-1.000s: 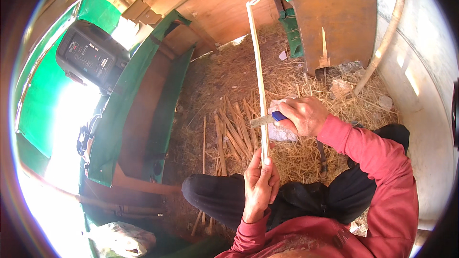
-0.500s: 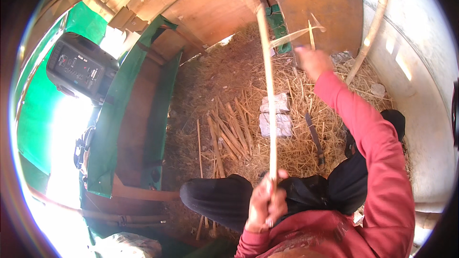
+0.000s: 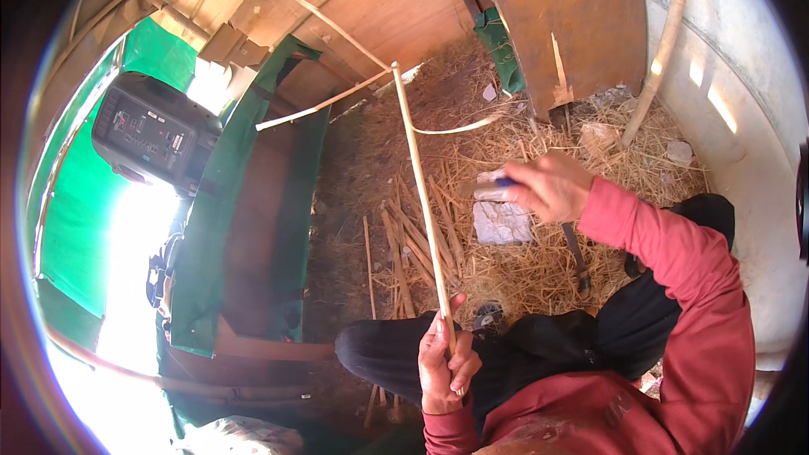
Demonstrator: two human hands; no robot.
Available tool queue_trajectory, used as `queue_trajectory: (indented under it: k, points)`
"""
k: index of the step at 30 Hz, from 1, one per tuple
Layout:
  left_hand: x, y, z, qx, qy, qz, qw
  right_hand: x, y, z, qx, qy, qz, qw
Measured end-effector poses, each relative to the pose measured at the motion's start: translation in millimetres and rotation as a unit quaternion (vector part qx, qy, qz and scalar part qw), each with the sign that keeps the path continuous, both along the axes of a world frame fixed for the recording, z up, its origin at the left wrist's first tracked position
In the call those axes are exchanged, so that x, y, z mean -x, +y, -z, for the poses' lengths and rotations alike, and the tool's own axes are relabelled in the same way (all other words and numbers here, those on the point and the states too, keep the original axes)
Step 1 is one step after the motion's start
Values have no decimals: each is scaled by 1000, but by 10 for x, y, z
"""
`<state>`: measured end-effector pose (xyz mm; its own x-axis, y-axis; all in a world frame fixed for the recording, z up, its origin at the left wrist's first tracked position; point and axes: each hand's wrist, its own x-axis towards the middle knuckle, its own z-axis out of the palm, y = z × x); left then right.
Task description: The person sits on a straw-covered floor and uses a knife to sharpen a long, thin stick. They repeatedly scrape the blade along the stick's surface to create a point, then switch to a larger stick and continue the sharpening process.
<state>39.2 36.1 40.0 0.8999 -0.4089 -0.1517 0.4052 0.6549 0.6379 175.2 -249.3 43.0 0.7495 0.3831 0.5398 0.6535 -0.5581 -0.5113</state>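
My left hand is closed around the lower end of a long pale bamboo stick, which stands up and leans slightly left. From its top, one thin strip bends away to the upper left and another points left. A curled shaving hangs off its right side, partway down. My right hand grips a small knife with a blue handle; its blurred blade points left, apart from the stick. Below that hand, two pale stone blocks lie on the straw, and the knife partly covers the farther one.
Split wooden sticks are heaped left of the blocks. A dark flat strap-like tool lies on the straw. Green-covered benches and a black speaker stand left, a brown cabinet far right, beside a slanted pole.
My right hand has come down and nearer from beside the cabinet, knife in it. The stick has swung left at its top, and its split strips now spread leftward.
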Motion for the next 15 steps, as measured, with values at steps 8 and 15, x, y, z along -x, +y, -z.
queue_trajectory:
  k: [8, 15]
  points:
    - [176, -243, 87, -6, 30, 83, 996, -197, -24, -44, 49, -161, 217, 962]
    - [369, -255, 96, -92, 63, 146, 983, -676, -706, 12, 70, -185, 401, 895]
